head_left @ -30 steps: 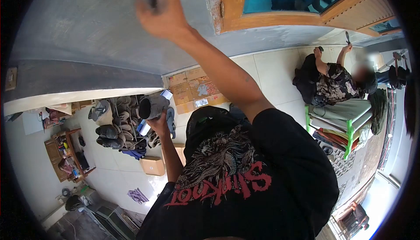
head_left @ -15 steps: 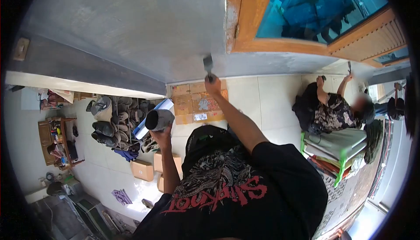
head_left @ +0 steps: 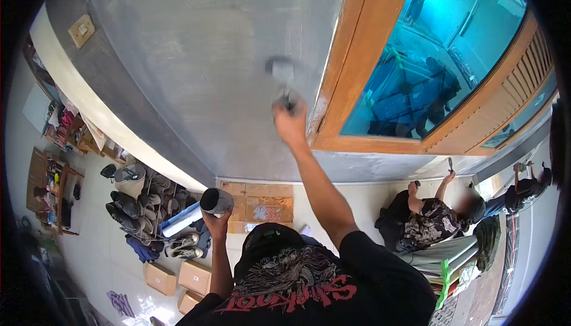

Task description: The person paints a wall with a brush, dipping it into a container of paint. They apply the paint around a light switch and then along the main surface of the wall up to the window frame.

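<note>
Right arm stretches up and forward, elbow nearly straight. The right hand [head_left: 290,123] is clenched round the handle of a paintbrush [head_left: 281,71]; we see the bristle end blurred and pressed flat against the grey wall [head_left: 190,58], just beside the wooden window frame [head_left: 351,70].

Left arm is bent and kept lower, forearm upright. The left hand [head_left: 217,222] grips a small grey tin [head_left: 215,200] from below, with its dark open mouth tilted to the side. We cannot tell what is in it.

Below on the tiled floor we note a heap of shoes [head_left: 134,204] near the wall foot and flattened cardboard [head_left: 264,207] against the wall base. A second person [head_left: 425,228] crouches well apart on the right — both hands up at the wall under the window.
</note>
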The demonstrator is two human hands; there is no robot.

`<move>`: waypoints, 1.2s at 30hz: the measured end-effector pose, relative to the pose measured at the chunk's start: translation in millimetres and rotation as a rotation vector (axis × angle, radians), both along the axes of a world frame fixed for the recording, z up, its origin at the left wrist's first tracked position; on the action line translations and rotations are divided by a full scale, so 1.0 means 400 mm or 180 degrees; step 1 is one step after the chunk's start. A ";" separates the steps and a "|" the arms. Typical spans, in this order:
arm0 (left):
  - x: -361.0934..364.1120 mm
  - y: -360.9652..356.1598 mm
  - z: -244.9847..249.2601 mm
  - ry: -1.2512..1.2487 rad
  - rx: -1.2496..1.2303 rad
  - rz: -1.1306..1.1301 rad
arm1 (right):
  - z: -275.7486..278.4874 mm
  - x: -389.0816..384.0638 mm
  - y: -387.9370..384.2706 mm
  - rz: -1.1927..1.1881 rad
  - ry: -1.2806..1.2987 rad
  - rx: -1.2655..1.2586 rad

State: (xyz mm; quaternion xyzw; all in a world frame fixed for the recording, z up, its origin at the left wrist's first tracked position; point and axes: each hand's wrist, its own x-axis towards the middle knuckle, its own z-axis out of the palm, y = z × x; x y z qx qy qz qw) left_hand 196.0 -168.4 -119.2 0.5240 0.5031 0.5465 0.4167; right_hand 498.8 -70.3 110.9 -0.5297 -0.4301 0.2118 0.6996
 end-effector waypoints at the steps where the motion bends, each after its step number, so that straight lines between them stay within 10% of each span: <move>1: 0.000 0.007 -0.002 -0.0042 0.0023 -0.0003 | 0.112 -0.011 -0.008 -0.0102 -0.0088 0.0273; 6: -0.019 0.030 -0.021 -0.0018 0.0223 -0.0080 | 0.514 0.008 0.032 -0.0166 -0.0528 0.1474; 12: -0.045 0.031 0.004 0.0034 0.0258 -0.0208 | 0.573 -0.006 -0.015 -0.0139 -0.0550 0.1359; 23: -0.085 0.015 0.041 -0.0273 0.0324 -0.0241 | -0.504 -0.028 -0.015 -0.0994 -0.0109 -0.0806; 27: -0.135 0.023 0.049 -0.0058 0.0351 -0.0321 | -0.636 -0.166 -0.116 -0.0583 0.0802 -0.2182; 32: -0.168 0.025 0.074 -0.0062 0.0273 -0.0552 | -0.549 -0.162 0.051 -0.1131 -0.0300 -0.1024; 36: -0.181 0.043 0.043 -0.0136 0.0266 -0.0641 | -0.126 -0.153 0.116 -0.0583 0.0263 -0.0898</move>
